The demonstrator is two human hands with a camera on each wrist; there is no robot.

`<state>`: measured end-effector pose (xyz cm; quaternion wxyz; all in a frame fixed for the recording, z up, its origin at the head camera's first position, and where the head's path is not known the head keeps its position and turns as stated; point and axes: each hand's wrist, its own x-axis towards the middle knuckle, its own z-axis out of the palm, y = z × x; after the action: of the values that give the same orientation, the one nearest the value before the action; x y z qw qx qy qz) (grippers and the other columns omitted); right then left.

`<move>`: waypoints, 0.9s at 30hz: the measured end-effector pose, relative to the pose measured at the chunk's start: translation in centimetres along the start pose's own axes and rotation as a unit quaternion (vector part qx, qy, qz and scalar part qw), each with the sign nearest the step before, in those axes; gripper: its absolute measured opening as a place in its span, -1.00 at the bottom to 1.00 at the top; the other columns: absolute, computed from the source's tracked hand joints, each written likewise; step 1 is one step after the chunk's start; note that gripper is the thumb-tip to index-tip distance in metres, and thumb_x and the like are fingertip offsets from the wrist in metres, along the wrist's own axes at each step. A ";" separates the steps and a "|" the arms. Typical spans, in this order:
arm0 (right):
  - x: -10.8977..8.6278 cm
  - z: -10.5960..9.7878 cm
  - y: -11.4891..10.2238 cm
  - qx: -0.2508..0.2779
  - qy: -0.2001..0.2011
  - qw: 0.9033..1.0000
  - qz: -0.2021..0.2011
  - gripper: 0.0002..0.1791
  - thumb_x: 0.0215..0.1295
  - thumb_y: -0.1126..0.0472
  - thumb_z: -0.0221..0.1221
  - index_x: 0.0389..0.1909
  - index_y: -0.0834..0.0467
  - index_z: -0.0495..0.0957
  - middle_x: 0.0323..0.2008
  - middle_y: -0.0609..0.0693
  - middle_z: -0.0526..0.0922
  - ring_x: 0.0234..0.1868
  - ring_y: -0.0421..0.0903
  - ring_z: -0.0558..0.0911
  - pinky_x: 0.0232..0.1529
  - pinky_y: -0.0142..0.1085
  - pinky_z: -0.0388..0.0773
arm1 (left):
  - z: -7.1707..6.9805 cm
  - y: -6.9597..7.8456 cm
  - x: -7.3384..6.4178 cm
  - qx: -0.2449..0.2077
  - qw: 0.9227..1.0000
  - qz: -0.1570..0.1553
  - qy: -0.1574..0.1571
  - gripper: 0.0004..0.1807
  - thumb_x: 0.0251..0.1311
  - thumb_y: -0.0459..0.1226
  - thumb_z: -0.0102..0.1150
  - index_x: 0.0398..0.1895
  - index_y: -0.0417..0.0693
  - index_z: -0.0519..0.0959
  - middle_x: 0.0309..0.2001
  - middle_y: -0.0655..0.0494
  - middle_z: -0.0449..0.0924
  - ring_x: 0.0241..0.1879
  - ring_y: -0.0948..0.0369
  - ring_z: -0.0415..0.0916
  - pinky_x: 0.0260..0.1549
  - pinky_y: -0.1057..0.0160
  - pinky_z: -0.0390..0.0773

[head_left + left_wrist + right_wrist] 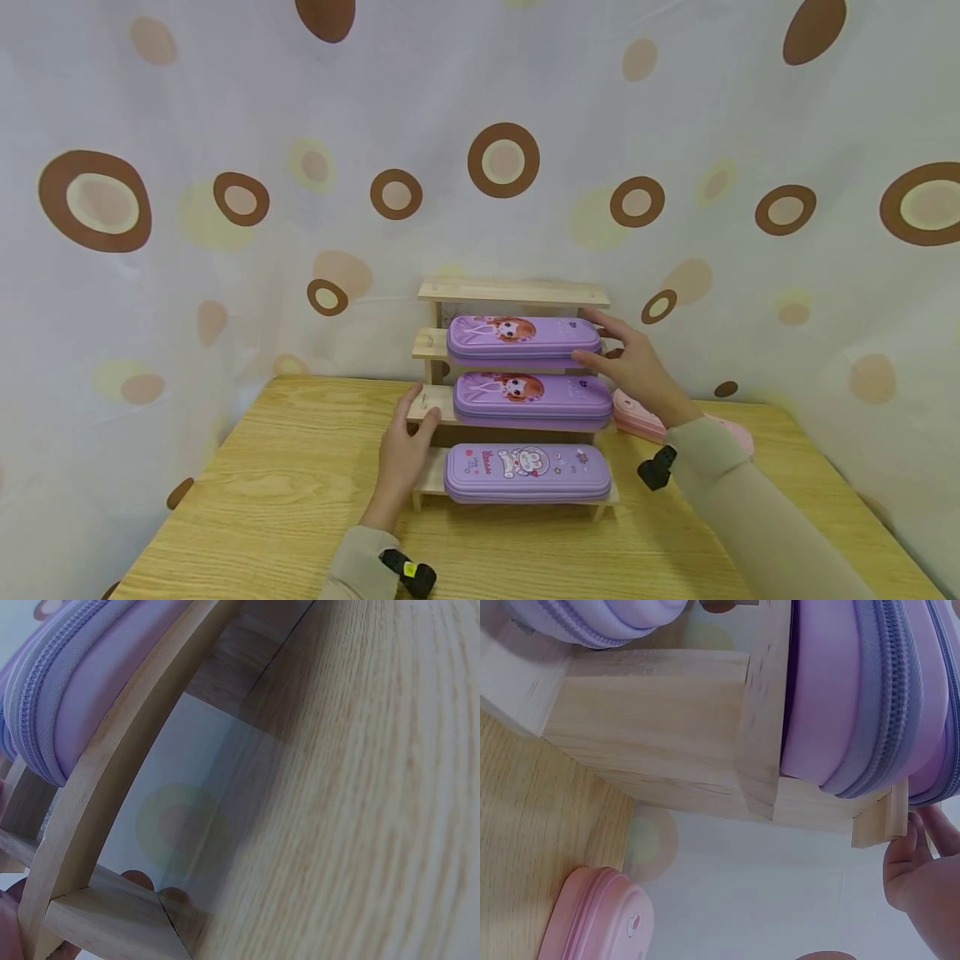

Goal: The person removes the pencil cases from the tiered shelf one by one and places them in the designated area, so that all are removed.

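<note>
A tiered wooden rack point(513, 292) bears three purple zipped pencil cases. On the bottom tier is a case with a white cartoon figure point(527, 472); the middle case point(532, 396) and the top case point(522, 337) each show a red-haired girl. My left hand point(400, 450) grips the left end of the middle tier, thumb near the front edge and index finger further back. My right hand point(637, 367) holds the right end of the top case, thumb at its front and index finger at its back corner. In the right wrist view, fingertips point(919, 832) show by the board's end.
A pink pencil case point(637, 417) lies on the wooden table point(300, 483) to the right of the rack, partly behind the right forearm. Behind the table hangs a pale cloth point(450, 83) with brown and cream circles.
</note>
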<state>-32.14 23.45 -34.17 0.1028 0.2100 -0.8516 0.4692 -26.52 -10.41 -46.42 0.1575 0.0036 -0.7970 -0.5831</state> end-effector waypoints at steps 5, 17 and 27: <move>0.3 0.1 0.0 0.006 -0.010 1.000 -0.010 -0.17 0.25 0.06 0.36 0.50 0.02 0.22 0.36 0.16 0.34 0.04 0.07 0.54 -0.15 -0.40 0.55 | 0.0 0.0 0.0 0.001 1.000 0.002 0.000 -0.39 0.36 0.07 0.11 0.45 0.29 0.29 0.42 0.00 0.28 0.32 -0.10 0.29 0.23 -0.16 0.32; 1.0 0.6 0.2 0.001 -0.046 0.999 0.022 -0.08 0.20 -0.03 0.38 0.53 -0.12 0.15 0.46 0.12 0.19 0.26 0.13 0.40 0.19 0.04 0.42 | -0.1 0.3 -0.2 0.000 1.000 -0.002 0.001 -0.39 0.36 0.05 0.11 0.46 0.28 0.29 0.42 -0.05 0.29 0.28 -0.09 0.35 0.21 -0.14 0.35; 1.5 0.8 0.6 -0.011 -0.054 0.998 0.016 -0.11 0.16 0.01 0.42 0.47 0.11 0.26 0.38 0.22 0.30 0.37 0.21 0.28 0.35 0.18 0.14 | 0.0 0.2 -0.2 -0.002 1.000 -0.002 0.000 -0.39 0.36 0.06 0.11 0.46 0.28 0.29 0.41 -0.04 0.30 0.26 -0.09 0.36 0.20 -0.14 0.36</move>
<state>-33.76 22.70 -34.52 0.0514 0.2204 -0.8644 0.4489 -26.32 -10.33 -46.22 0.1563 0.0053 -0.7956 -0.5852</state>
